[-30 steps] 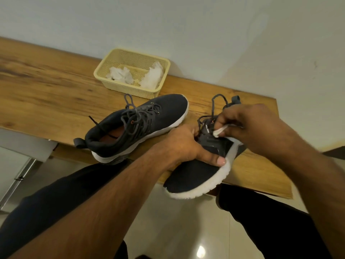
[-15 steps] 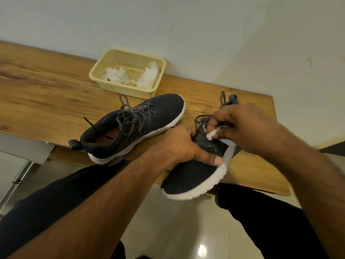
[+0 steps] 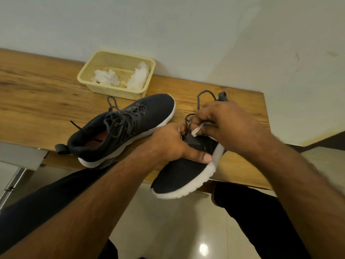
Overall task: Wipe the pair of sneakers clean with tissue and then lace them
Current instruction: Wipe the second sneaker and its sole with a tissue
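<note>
Head view: wiping near sneaker (image 3: 186,174) at worktop (image 3: 37,101) edge, 5 o'clock.
Left hand (image 3: 171,143) gripping its upper; right hand (image 3: 224,122) pinching tissue (image 3: 197,130) at laces. Second sneaker (image 3: 130,126) at 9 o'clock; basket (image 3: 115,90) at 11.

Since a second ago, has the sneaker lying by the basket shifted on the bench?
No. The laced sneaker keeps its toe just below the yellow basket and its heel over the wooden bench edge; only the camera view shifted.
</note>
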